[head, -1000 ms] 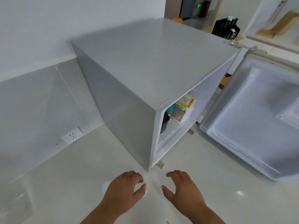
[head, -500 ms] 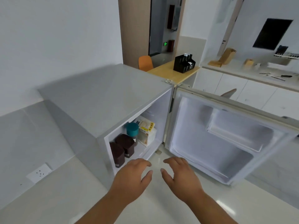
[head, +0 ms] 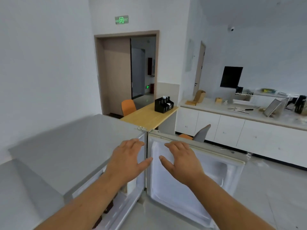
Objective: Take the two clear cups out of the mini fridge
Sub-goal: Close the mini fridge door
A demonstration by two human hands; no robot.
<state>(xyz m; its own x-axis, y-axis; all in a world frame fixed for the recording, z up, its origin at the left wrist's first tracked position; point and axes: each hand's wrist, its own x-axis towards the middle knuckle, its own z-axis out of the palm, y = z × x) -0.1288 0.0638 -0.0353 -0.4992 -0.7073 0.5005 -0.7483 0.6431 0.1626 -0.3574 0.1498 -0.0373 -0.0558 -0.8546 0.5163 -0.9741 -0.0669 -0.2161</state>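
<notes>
A grey mini fridge (head: 66,146) stands at the lower left with its door (head: 216,180) swung wide open to the right. My left hand (head: 127,160) hovers in front of the fridge opening, palm down, fingers apart, holding nothing. My right hand (head: 181,160) is raised beside it in front of the door's white inner side, also empty with fingers spread. My left forearm covers most of the fridge's inside; only dark brown containers (head: 108,207) show on the shelf below it. No clear cups are visible.
A wooden table (head: 146,117) with a black organiser (head: 163,104) and an orange chair (head: 127,107) stand behind the fridge. A white counter (head: 240,112) with cabinets runs along the right wall. An open doorway (head: 142,67) lies straight ahead.
The view has tilted up from the floor and fridge side to the room. Both hands have risen from floor level to the front of the open fridge and its door.
</notes>
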